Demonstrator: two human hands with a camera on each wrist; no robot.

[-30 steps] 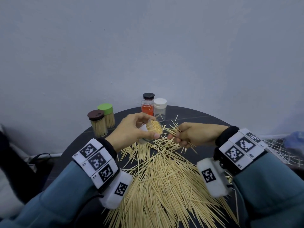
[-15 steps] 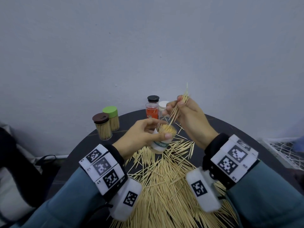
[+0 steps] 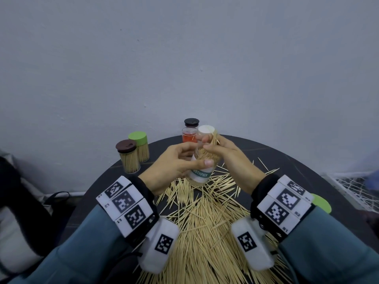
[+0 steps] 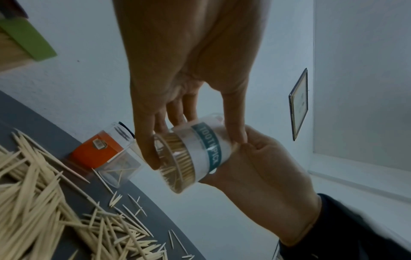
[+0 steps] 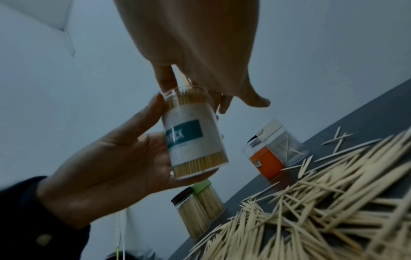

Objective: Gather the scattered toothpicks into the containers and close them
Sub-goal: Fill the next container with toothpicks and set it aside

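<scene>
Gripping the clear toothpick jar (image 3: 202,171) in my left hand (image 3: 173,168), I hold it tilted above the desk (image 3: 287,160). My right hand (image 3: 229,158) pinches a bundle of toothpicks (image 3: 212,140) at its open mouth. Loose toothpicks (image 3: 205,226) litter the desk below.

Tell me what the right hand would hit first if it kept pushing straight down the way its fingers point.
The right hand would most likely meet the packed toothpicks in the clear labelled jar that the left hand holds; its fingertips are already at the open mouth.
</scene>
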